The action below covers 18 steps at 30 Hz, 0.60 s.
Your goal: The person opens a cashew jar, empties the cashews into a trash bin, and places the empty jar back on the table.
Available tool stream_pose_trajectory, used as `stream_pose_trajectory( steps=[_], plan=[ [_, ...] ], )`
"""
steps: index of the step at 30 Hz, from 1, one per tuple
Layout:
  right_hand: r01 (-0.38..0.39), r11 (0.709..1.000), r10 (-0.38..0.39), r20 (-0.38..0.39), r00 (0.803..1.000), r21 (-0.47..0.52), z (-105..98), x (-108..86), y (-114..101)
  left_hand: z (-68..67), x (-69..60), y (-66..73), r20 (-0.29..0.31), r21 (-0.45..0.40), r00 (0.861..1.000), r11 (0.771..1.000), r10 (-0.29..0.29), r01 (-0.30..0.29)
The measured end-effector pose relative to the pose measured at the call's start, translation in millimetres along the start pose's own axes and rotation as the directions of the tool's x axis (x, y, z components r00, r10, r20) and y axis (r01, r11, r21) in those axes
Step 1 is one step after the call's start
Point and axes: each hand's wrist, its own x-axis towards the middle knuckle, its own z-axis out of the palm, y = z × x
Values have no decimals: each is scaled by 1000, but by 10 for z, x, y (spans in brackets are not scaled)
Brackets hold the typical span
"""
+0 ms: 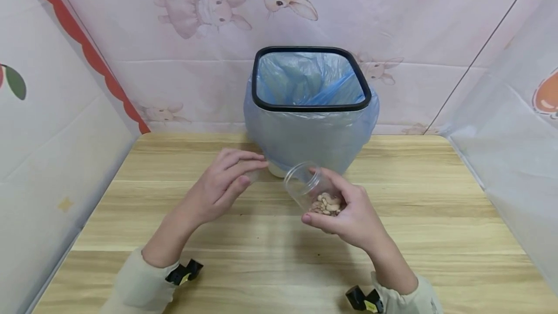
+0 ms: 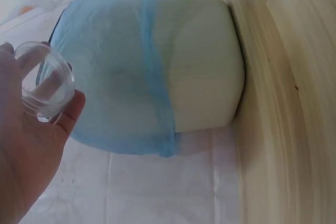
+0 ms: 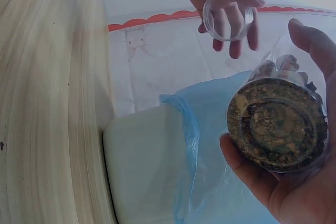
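Note:
My right hand (image 1: 348,212) grips a clear plastic jar (image 1: 301,189), its open mouth tilted up and to the left. Inside lie pale, nut-like pieces (image 1: 327,203); through the base, the right wrist view shows brown and dark crumbs (image 3: 278,124). A clear round lid (image 3: 228,17) is held by my left hand (image 1: 220,183), with the thumb on one side and the fingers spread behind it. In the head view that lid is barely visible beside the fingertips. Both hands are above the table, in front of a bin, with the jar and lid apart.
The pale bin (image 3: 142,166) has a black rim (image 1: 311,108) and a blue plastic liner (image 1: 305,134) folded over its outside. It stands at the back of the wooden table (image 1: 183,265), near the rabbit-print wall covering (image 1: 131,23). Small dark specks (image 1: 318,255) dot the tabletop.

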Motion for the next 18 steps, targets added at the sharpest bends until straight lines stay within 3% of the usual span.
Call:
stream_pose_trajectory(
  steps=[8, 18],
  plan=[
    [-8, 1000, 7, 7, 1000, 16, -4, 1, 4, -101, -86, -58, 39, 66, 998, 996, -57, 54],
    [-5, 999, 4, 10, 1000, 41, -15, 7, 5, -223, -202, -175, 63, 198, 996, 979, -64, 50]
  ],
)
